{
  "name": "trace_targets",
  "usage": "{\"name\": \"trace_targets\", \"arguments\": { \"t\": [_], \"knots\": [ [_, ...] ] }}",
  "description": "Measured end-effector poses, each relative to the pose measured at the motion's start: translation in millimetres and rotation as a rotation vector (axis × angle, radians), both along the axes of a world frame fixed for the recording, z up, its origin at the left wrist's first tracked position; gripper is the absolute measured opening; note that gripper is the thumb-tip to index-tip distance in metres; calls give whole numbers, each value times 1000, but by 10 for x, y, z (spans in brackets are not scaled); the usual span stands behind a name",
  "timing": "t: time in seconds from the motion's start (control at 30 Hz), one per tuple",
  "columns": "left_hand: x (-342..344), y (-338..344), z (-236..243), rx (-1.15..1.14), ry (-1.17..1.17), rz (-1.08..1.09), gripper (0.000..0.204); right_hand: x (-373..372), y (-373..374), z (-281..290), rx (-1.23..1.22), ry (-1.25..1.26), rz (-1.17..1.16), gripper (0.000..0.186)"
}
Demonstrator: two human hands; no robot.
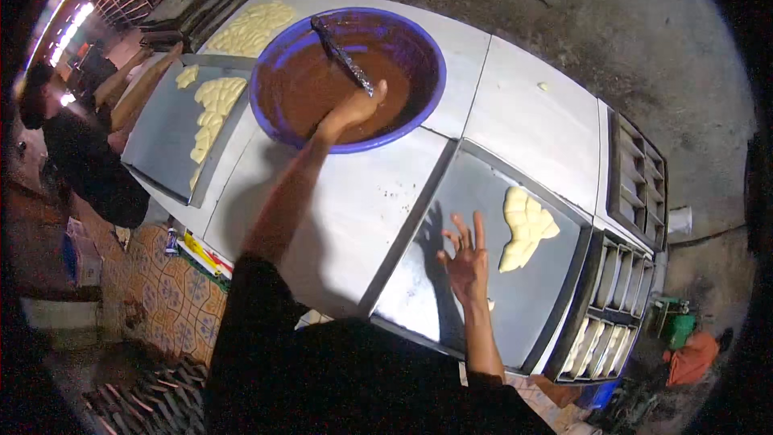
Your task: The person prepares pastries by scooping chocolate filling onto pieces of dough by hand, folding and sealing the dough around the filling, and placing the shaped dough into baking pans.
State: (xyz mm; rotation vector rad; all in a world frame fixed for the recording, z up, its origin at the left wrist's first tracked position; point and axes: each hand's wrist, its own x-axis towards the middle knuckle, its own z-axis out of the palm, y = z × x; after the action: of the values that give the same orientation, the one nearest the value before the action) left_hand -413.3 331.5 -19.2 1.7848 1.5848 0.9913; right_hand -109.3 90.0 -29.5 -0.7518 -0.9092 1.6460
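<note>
Brown filling or paste coats the inside of the purple basin [439, 84]. My left hand [352, 113] reaches over its near rim, closed at the lower end of a long dark tool [342, 56] with a shiny speckled surface; the tool's other end lies against the far wall. Some of those fingers are hidden. Over a flat metal tray [419, 282] my right hand [469, 270] hovers, fingers spread and nothing in them. To its right, on the tray, sits a cluster of pale dough pieces [527, 229]. A small pale bit shows beside the right wrist.
Another metal tray [161, 129] with dough pieces [213, 113] stands at the left, near another person's arms [133, 89]. More dough [254, 28] lies behind it, beside stacked dark pans [197, 4]. Divided loaf pans [616, 274] line the white table's [535, 125] right end, some holding dough.
</note>
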Motion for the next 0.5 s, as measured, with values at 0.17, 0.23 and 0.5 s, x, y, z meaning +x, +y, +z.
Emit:
{"name": "trace_targets", "arguments": {
  "t": [0.17,0.23,0.5],
  "knots": [
    [-136,-42,46,-864,45,-286,90,-1,-96,-157,-95,166,-28,87],
    [110,-119,326,-799,5,-188,90,5,-98,-129,-115,92,-70,87],
    [1140,-1845,624,-739,-1120,-276,102,-219,67,-165,-400,333,-35,50]
  ]
}}
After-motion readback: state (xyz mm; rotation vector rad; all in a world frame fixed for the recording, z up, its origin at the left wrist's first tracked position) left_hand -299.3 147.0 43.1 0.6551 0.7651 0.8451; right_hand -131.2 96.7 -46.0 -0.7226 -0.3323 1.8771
